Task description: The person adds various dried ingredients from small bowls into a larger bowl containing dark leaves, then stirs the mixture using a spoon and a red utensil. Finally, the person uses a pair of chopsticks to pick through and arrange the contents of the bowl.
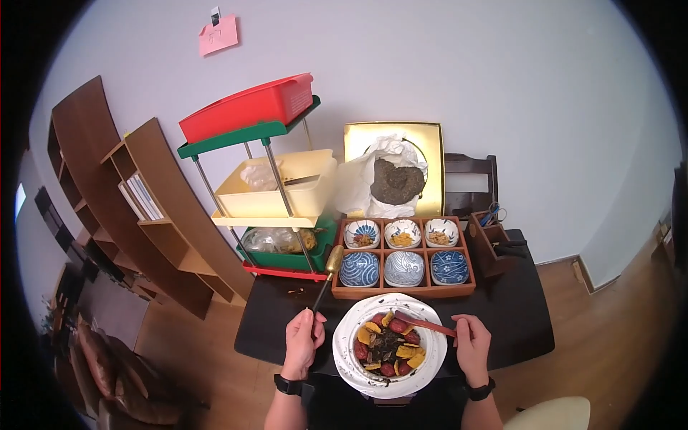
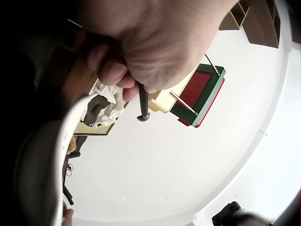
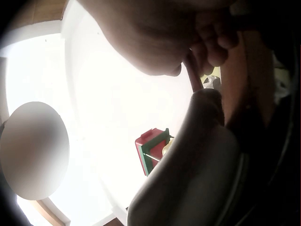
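Observation:
My left hand (image 1: 301,340) grips the dark handle of a spoon-like tool (image 1: 334,259), whose gold-coloured end points up and away from me. In the left wrist view the tool's rounded metal tip (image 2: 143,117) sticks out past the fingers. My right hand (image 1: 471,347) pinches a slim reddish-brown wooden utensil (image 1: 428,325); its far end lies over the food. Between the hands is a white bowl (image 1: 346,378) with a wide rim. It holds red dates (image 1: 398,326), yellow-orange dried peel pieces (image 1: 410,352) and dark leafy bits (image 1: 385,347).
Behind the bowl, a wooden divided tray (image 1: 344,292) carries patterned cups, some with dried ingredients. A dark pressed cake (image 1: 398,181) rests on paper in a gold box (image 1: 436,143). At left stands a tiered rack (image 1: 236,136) with bins; at right, a wooden holder (image 1: 487,247) with scissors.

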The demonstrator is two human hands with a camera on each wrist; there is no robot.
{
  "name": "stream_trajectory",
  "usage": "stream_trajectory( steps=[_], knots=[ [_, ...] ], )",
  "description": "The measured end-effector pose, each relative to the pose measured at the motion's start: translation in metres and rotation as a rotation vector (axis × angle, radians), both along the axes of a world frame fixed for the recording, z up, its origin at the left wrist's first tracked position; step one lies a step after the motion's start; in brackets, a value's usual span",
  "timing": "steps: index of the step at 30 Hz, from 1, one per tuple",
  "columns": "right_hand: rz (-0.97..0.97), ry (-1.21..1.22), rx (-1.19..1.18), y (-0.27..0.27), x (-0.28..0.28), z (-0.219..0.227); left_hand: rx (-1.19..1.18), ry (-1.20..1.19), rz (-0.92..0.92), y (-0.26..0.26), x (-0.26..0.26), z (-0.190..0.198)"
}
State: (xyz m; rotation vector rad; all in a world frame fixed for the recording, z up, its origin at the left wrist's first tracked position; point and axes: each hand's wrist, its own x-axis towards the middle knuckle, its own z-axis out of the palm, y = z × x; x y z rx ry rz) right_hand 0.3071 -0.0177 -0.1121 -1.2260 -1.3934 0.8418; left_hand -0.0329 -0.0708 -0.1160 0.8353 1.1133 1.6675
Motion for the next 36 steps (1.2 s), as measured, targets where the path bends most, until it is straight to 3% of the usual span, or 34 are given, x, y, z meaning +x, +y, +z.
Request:
stream_trajectory(
  steps=[12,36],
  knots=[
    [-0.016,-0.01,0.028,-0.001,-0.003,-0.002,-0.07,0.089,0.174,-0.001,0.005,0.006],
    [-0.032,-0.085,0.04,0.0,0.0,-0.006,0.044,0.031,0.151,0.003,-0.004,-0.006]
  ],
)
